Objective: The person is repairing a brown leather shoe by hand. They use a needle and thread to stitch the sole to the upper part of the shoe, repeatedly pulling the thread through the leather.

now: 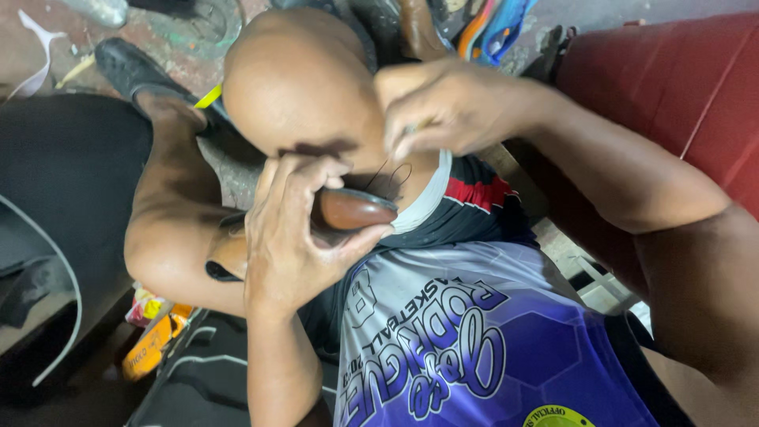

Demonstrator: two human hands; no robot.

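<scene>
While the left hand (288, 237) curls around a brown leather shoe (352, 209), its fingers (312, 170) fold over the upper edge and the thumb presses along the underside near the dark sole rim, so the grip is closed and firm on the shoe. The shoe sits at the middle of the view, resting against the bare knee (296, 87) that rises just behind it. Above and to the right, the right hand (455, 107) is pinched shut, fingertips drawn together on something thin and pale; what exactly it pinches is too small to tell. Dark thread (391, 178) loops between that hand and the shoe's edge. The raised knee blocks most of the floor beyond. A purple and white printed jersey (482, 332) fills the lower right, under both forearms. A black shoe (130, 67) lies on the ground at upper left, and a red cushioned seat (680, 87) occupies the upper right corner. Yellow packets (154, 340) lie low at the left.
</scene>
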